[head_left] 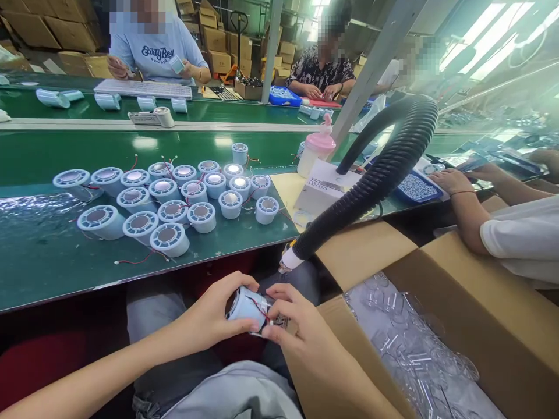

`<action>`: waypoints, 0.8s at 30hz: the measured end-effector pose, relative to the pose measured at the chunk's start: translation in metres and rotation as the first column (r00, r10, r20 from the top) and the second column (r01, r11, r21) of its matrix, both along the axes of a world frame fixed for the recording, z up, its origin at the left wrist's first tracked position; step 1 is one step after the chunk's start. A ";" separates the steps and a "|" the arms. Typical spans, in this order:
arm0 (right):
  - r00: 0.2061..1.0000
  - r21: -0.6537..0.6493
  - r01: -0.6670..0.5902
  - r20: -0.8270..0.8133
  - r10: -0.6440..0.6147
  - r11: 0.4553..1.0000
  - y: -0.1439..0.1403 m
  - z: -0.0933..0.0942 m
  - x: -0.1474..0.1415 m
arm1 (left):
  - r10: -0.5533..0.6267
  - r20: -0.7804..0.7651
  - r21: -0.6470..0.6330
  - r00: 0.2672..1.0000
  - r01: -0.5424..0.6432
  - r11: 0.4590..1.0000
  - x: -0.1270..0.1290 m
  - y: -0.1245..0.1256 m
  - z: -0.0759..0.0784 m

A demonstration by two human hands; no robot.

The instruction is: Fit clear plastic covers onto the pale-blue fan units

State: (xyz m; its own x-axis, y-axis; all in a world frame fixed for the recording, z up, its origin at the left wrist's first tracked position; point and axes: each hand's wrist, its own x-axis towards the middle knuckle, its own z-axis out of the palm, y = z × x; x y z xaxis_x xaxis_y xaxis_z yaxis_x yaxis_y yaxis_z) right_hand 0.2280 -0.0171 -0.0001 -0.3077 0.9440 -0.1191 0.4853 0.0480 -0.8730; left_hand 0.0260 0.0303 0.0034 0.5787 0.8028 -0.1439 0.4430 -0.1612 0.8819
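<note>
My left hand (225, 311) is wrapped round a light-blue cylindrical housing (247, 308) with thin red and black wires along its side. It is held on its side above my lap. My right hand (292, 317) grips a clear plastic part (267, 304) at the housing's right end, fingers curled over it. How far the two parts fit together is hidden by my fingers. On the bench beyond stand several similar light-blue housings (169, 238), round grey discs facing up and thin wires trailing from some.
A black flexible hose (349, 201) with a white nozzle hangs close beyond my right hand. An open carton (371, 349) of clear plastic parts (406, 343) sits at my right. A pink-lidded bottle (318, 151) stands on the green bench (35, 256). Co-workers sit opposite and at right.
</note>
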 end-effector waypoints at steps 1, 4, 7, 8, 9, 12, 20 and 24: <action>0.998 -0.013 0.036 -0.045 -0.037 0.999 0.000 0.002 -0.001 | 0.011 0.025 0.008 1.000 -0.011 1.000 -0.001 0.000 -0.005; 0.979 -0.061 0.147 -0.136 -0.154 0.987 0.001 0.002 -0.003 | -0.038 0.064 0.086 0.997 0.032 0.996 -0.004 0.000 -0.019; 0.938 -0.134 0.227 -0.238 -0.254 0.965 0.002 -0.001 -0.005 | -0.118 0.057 0.118 0.991 0.110 0.987 -0.006 -0.002 -0.027; 0.920 -0.160 0.246 -0.272 -0.282 0.956 0.002 -0.001 -0.005 | -0.140 0.064 0.107 0.988 0.133 0.985 -0.006 -0.003 -0.028; 0.902 -0.186 0.262 -0.302 -0.309 0.947 0.003 -0.002 -0.004 | -0.164 0.078 0.084 0.983 0.158 0.984 -0.006 -0.004 -0.027; 0.841 -0.261 0.288 -0.391 -0.374 0.921 0.005 -0.004 -0.001 | -0.204 0.154 -0.012 0.967 0.208 0.978 -0.005 -0.005 -0.022; 0.961 0.086 0.000 -0.276 0.024 0.996 -0.004 -0.015 0.012 | 0.212 0.426 -0.585 0.879 0.089 0.806 -0.004 -0.019 -0.021; 0.992 0.314 -0.099 -0.049 0.120 0.944 -0.011 -0.019 0.016 | 0.220 0.460 -0.625 0.860 0.137 0.769 -0.006 -0.024 -0.022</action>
State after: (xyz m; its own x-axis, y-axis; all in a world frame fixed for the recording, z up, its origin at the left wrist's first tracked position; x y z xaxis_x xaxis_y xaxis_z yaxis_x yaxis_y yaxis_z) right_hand 0.2444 -0.0281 -0.0188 -0.4087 0.8909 0.1982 0.4030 0.3710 -0.8366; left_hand 0.0201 0.0063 -0.0182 0.6786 0.6579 -0.3266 -0.0738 0.5035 0.8609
